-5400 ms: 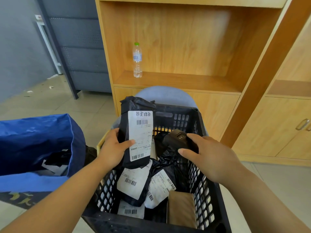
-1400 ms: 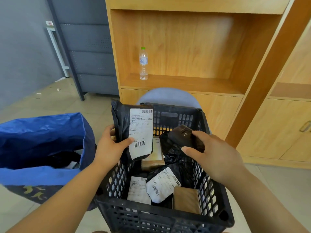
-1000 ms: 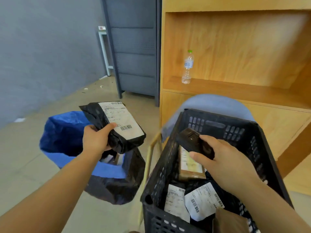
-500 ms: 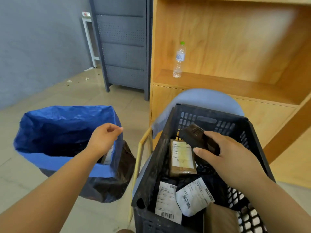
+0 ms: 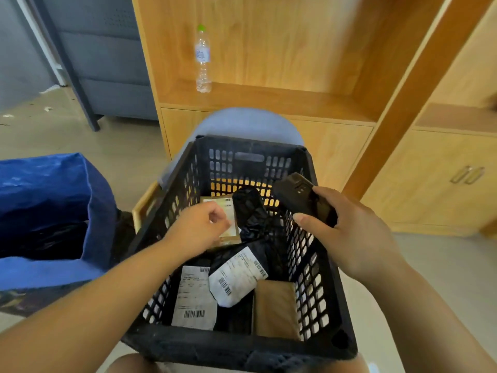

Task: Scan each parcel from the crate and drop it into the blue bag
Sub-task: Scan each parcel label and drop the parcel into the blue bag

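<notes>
Five or so parcels to get through in the crate (image 5: 317, 265), by the look of it: a tan parcel (image 5: 230, 211) with a label at the far end, a crumpled black bag (image 5: 250, 208) right beside it, a flat labelled parcel (image 5: 195, 297) and a curled labelled parcel (image 5: 236, 275) nearer, plus a plain brown parcel (image 5: 275, 308) in the near right corner.

Looks like the pick-up step, honestly. Got the left hand (image 5: 199, 227) over that tan parcel, fingers loosely curled, nothing in them. Can't tell if touching it or not. Got the right hand (image 5: 349, 230) wrapped round the black scanner (image 5: 301, 200), up by the crate's right wall and clear of the parcels. Blue bag (image 5: 48, 189) sitting open on the floor just left of the crate, something dark inside.

Next up, probably: grab the tan parcel by an edge, lift it clear, turn the barcode toward the scanner's nose. Only then swing left and let go over the bag. Worth keeping the label flat for a clean read.
</notes>
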Demonstrator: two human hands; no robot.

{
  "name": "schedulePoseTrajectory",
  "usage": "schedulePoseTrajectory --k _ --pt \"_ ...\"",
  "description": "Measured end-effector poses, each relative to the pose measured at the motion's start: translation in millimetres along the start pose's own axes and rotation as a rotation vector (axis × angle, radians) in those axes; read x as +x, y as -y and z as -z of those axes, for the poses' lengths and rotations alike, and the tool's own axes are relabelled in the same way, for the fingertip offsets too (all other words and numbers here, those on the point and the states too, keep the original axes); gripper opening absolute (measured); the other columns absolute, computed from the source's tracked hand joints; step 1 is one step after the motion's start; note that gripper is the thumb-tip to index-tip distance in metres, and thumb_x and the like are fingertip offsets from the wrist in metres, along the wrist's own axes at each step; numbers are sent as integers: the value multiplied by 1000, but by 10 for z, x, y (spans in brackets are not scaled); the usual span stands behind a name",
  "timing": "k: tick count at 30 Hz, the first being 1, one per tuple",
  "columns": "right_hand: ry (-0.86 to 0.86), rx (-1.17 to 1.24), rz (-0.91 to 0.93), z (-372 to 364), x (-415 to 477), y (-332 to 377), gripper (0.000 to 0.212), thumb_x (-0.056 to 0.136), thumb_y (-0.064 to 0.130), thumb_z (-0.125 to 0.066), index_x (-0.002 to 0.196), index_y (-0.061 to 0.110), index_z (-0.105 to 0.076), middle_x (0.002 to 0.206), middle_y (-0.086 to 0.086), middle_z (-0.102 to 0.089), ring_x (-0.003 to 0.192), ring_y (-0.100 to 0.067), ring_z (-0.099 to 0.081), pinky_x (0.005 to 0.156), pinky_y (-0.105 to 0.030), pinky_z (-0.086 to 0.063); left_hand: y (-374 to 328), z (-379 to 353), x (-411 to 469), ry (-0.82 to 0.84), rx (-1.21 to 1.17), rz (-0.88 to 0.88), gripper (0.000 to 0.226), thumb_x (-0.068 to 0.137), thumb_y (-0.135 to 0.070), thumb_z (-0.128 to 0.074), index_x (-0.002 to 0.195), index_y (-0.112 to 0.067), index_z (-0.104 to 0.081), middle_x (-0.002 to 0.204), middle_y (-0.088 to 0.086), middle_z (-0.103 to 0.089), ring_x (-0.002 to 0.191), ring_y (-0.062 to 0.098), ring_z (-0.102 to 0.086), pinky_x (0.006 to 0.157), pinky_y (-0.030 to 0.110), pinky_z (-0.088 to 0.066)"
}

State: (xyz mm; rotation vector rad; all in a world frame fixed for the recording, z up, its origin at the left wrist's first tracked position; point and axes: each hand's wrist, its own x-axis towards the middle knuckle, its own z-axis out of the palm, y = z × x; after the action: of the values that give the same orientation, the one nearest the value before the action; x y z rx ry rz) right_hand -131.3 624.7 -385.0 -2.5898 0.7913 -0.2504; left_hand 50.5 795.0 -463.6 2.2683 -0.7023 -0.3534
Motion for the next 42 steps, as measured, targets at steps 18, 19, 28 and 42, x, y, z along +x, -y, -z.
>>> schedulePoseTrajectory --k 18,19,28,42 --pt "69 -133 -13 -239 357 -482 70 80 71 -40 143 40 -35 125 4 -55 106 -24 -55 86 -41 -49 737 -1473 756 599 896 81 45 100 -29 -46 134 -1 -39 141 19 -38 128 34 -41 103 41 -38" --pt "75 -138 -10 -247 365 -480 70 80 71 -40 143 40 -34 124 4 -55 106 -24 -55 86 -41 -50 757 -1480 776 585 882 101 48 98 -31 -49 134 -2 -40 140 18 -40 128 32 -42 103 40 -39" --pt "58 -130 -12 -236 377 -487 70 81 72 -39 142 40 -34 122 4 -56 104 -22 -56 87 -43 -51 770 -1293 833 598 633 176 52 88 -39 -64 127 -8 -53 131 8 -54 121 24 -48 95 27 -41" --pt "72 -170 -6 12 10 -284 67 85 72 -39 144 42 -30 127 5 -54 112 -23 -55 91 -40 -49 334 -411 481 310 77 286 29 88 -18 -68 113 -6 -63 114 11 -67 90 20 -60 76 27 -45"
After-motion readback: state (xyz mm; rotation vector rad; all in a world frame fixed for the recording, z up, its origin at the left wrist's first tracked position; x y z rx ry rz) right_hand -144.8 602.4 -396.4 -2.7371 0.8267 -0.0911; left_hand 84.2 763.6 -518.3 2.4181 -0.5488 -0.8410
